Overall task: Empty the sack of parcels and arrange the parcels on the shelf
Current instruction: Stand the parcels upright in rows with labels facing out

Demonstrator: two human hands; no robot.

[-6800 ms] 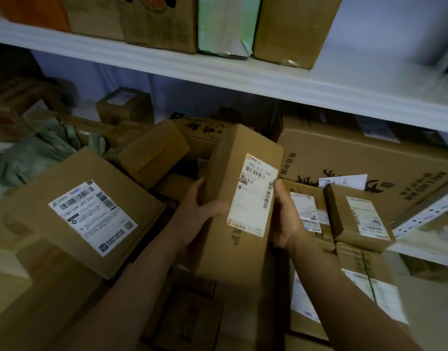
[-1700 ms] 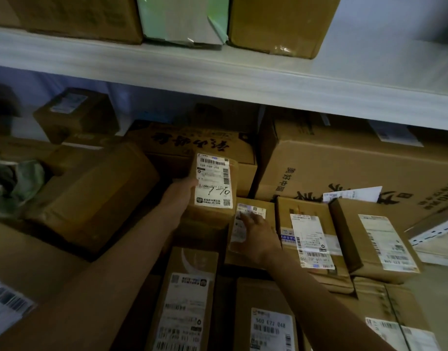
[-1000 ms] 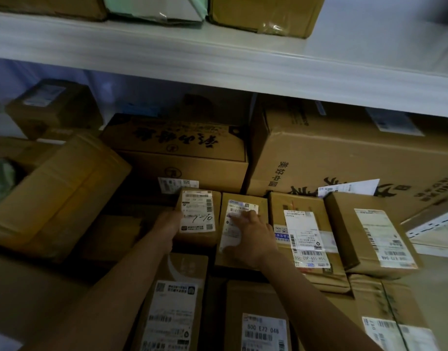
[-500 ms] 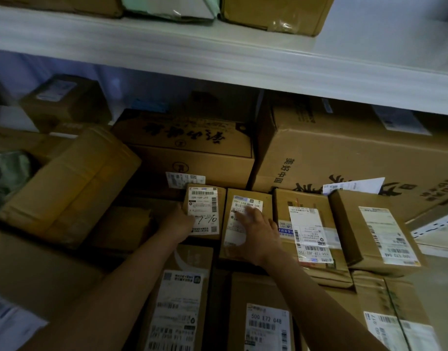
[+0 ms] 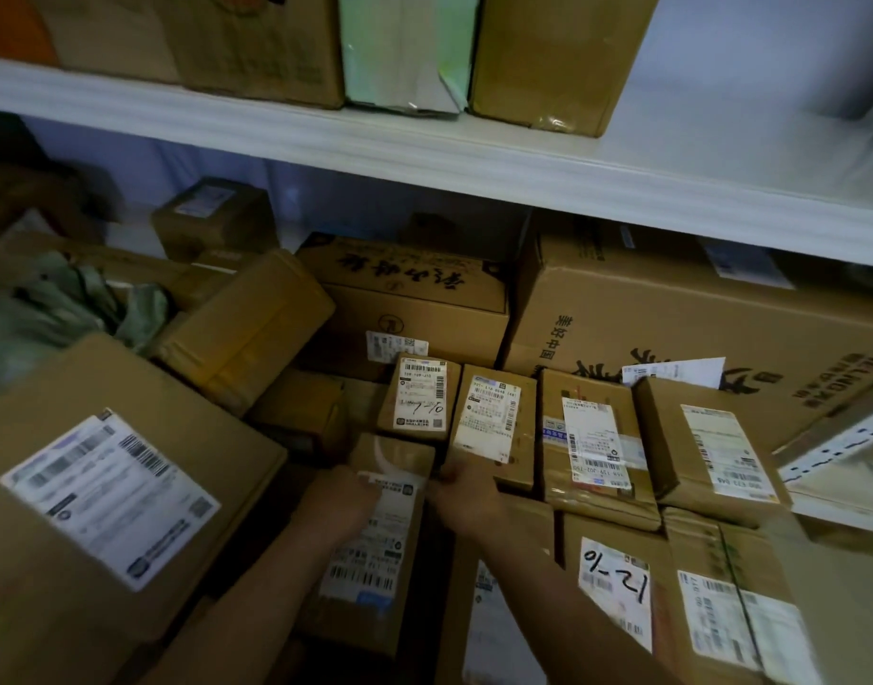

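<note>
A long cardboard parcel (image 5: pixel 380 551) with a white label lies lengthwise in the middle of the lower shelf. My left hand (image 5: pixel 338 506) grips its left side and my right hand (image 5: pixel 466 496) grips its right side near the far end. Just behind it stand two small labelled parcels, one (image 5: pixel 419 398) on the left and one (image 5: pixel 494 422) on the right, in a row with two bigger labelled boxes (image 5: pixel 592 442) (image 5: pixel 711 447). A green sack (image 5: pixel 54 313) lies crumpled at the far left.
A white upper shelf board (image 5: pixel 424 155) carries several boxes overhead. Large printed cartons (image 5: pixel 671 318) (image 5: pixel 405 294) fill the back. A big flat labelled box (image 5: pixel 108 491) leans at the left. More labelled parcels (image 5: pixel 617 590) lie at front right.
Both hands have left the two small parcels at the back row and drawn toward me, closing on the long parcel in front. The view has tilted up and leftward.
</note>
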